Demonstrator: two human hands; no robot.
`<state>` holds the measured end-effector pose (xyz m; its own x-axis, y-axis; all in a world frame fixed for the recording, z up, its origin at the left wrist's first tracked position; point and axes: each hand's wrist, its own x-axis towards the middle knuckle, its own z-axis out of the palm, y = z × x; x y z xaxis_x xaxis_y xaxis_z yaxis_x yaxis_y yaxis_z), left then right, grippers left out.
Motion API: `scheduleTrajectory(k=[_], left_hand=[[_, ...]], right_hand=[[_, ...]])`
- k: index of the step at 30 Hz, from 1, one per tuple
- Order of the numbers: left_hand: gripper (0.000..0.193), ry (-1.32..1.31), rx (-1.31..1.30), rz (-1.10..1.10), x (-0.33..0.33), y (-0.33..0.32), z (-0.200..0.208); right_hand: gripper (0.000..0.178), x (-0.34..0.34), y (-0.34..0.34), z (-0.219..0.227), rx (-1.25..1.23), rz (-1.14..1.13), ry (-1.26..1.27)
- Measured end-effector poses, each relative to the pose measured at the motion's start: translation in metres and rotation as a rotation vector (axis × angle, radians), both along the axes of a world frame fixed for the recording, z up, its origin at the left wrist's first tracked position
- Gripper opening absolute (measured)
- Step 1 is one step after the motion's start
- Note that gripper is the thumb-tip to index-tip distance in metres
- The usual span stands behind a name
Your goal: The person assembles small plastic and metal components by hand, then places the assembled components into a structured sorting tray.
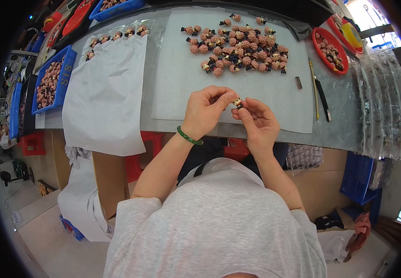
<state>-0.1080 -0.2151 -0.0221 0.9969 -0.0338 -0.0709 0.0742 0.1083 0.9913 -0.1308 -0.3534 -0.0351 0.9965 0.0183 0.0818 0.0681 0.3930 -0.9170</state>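
Between my two hands, close to the table's near edge, is a small figurine with a pale face and a dark body. My left hand pinches its head end between thumb and finger; a green bead bracelet circles that wrist. My right hand grips the dark lower end with thumb and fingers. Part of the figurine is hidden by the fingertips. Beyond my hands, a heap of similar figurines with knobbly pink tops and dark bodies lies on a white sheet.
Left of the sheet, white paper hangs over the table's edge, with several figurines in a row above it. A blue crate of figurines stands farther left. To the right are a red bowl, a yellow stick, a dark pen-like tool and clear plastic trays.
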Motion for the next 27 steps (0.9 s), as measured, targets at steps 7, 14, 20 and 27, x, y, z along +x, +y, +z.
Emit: scheduleTrajectory(k=[7, 14, 20, 27], left_hand=[[0.02, 0.073, -0.114, -0.067, 0.0, 0.002, -0.002], [0.026, 0.228, -0.442, -0.091, -0.002, 0.001, -0.002], [0.028, 0.252, -0.573, -0.053, 0.0, 0.012, -0.006], [0.028, 0.307, -0.648, -0.01, 0.002, 0.013, 0.006]], right_hand=[[0.035, 0.001, 0.001, -0.004, -0.057, -0.06, -0.059], [0.046, 0.005, 0.002, -0.008, -0.318, -0.098, -0.275], [0.03, 0.032, -0.001, 0.01, -0.503, 0.078, -0.354], [0.026, 0.121, 0.011, 0.021, -1.141, -0.184, -0.776]])
